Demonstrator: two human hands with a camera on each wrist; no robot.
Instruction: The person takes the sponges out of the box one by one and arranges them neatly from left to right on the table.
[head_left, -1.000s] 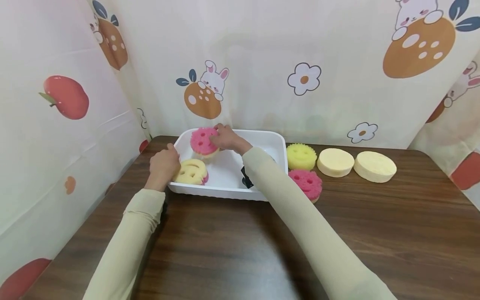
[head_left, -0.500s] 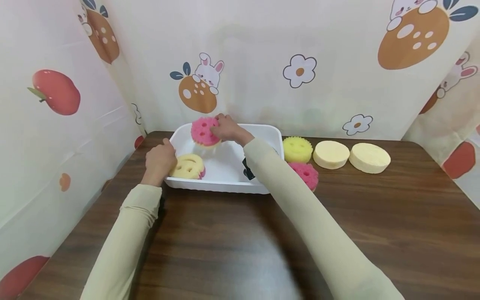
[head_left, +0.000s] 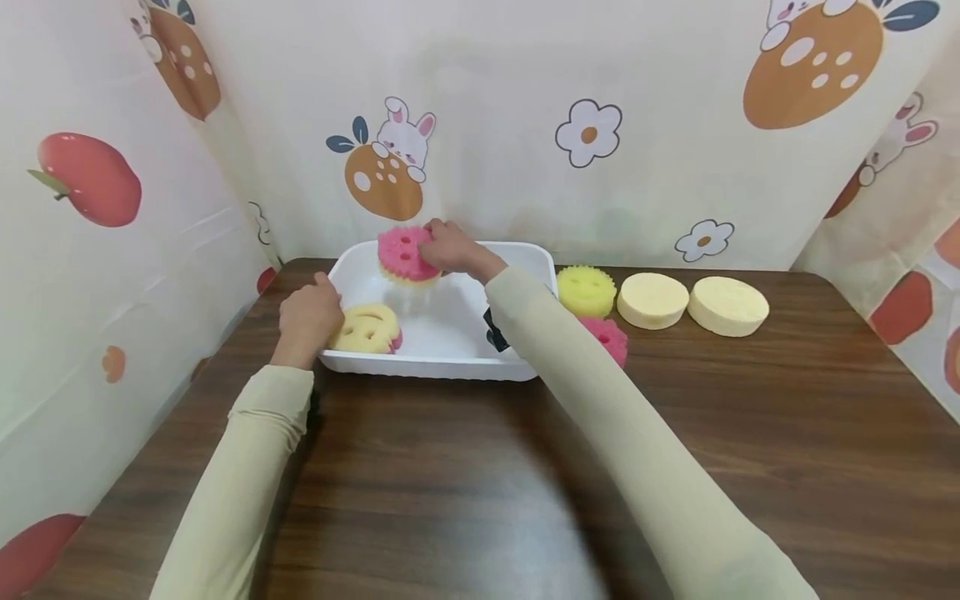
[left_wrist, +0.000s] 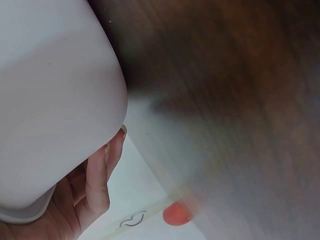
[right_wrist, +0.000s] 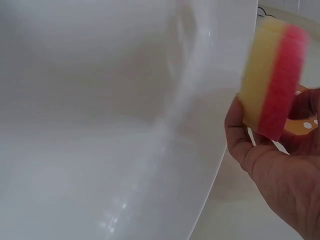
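Left hand (head_left: 309, 321): is curling round white tray (head_left: 442, 368), apparently steadying it.
Right hand (head_left: 455, 250): is pinching pink-and-yellow sponge (head_left: 403, 252) edgewise, apparently holding it clear.

Soft light glares off the table (head_left: 480, 475); the left wrist view seems somewhat blurred.

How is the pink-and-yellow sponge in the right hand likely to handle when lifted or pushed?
The sponge is probably light and squeezable, as it looks like foam and the right hand holds it by one edge. It seems too stiff to flop: its two layers look straight. Laid flat, it would likely slide, not roll, given its broad faces.
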